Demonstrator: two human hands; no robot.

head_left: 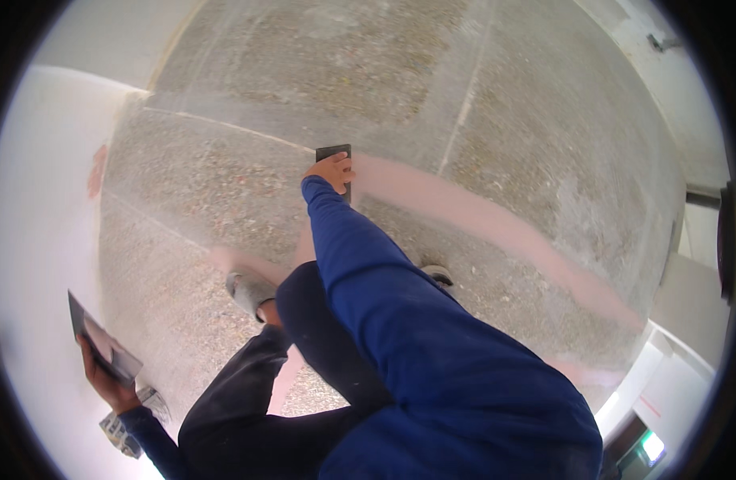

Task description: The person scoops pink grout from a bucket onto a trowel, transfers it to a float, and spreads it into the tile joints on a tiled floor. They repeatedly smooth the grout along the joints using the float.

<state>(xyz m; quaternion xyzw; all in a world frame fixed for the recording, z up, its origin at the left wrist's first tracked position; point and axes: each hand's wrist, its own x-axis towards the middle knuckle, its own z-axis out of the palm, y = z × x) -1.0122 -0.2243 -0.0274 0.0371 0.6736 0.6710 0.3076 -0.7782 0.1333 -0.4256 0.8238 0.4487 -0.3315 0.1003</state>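
Note:
My right hand (332,172), reaching far forward, is wrapped over a dark rectangular trowel (333,150) at the floor. The trowel stands at the left end of a wide band of pink filler (456,210) on the rough grey floor. Off to the lower left, my left hand (108,384) grips a second flat steel trowel (130,366), held tilted near the white wall. Some pink filler (102,344) shows on its blade. The fingers under both trowels are partly hidden.
Bare concrete floor (360,56) with pale straight seams spreads ahead. White wall (48,208) runs along the left, with a pink smear (96,171). My grey shoe (249,294) stands by another pink strip (264,262). A crumpled bag-like item (121,434) lies below my left hand.

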